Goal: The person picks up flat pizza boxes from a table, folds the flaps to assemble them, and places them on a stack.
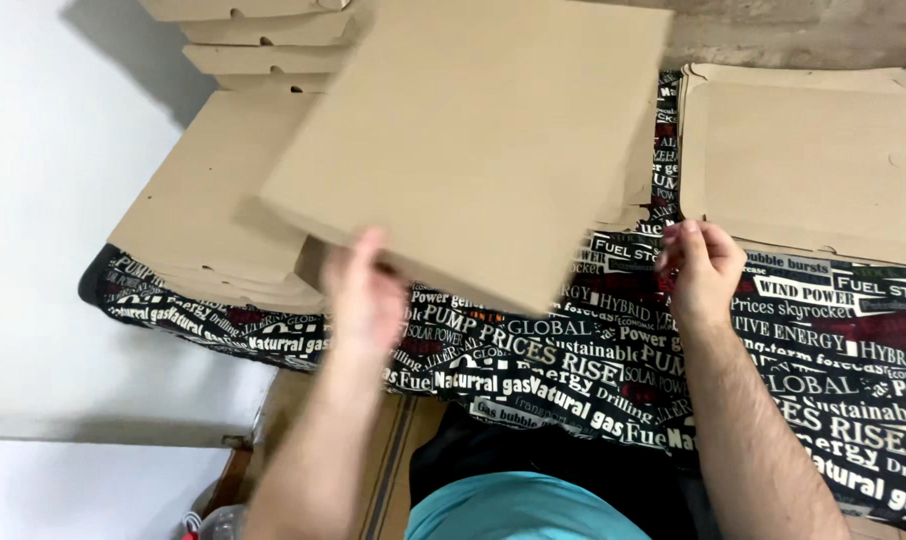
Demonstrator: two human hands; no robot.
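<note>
One closed flat brown cardboard box (473, 140) hangs tilted, gripped by the left hand (365, 295); right hand (701, 265), at three o'clock, is loosely curled, empty. Finished boxes (213, 210) stack at nine o'clock; unfolded cardboard blanks (803, 160) wait at two o'clock on the printed cloth (593, 370).

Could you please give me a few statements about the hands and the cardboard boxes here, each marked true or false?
1. The left hand holds a closed flat box by its near edge, raised at a tilt. True.
2. The right hand grips that same box. False: it is apart from it, fingers curled, over the cloth.
3. A flat stack of cardboard lies at the left, under the raised box. True.
4. The cloth is plain white. False: it is dark with printed lettering.
5. An unfolded blank lies at the right. True.
</note>
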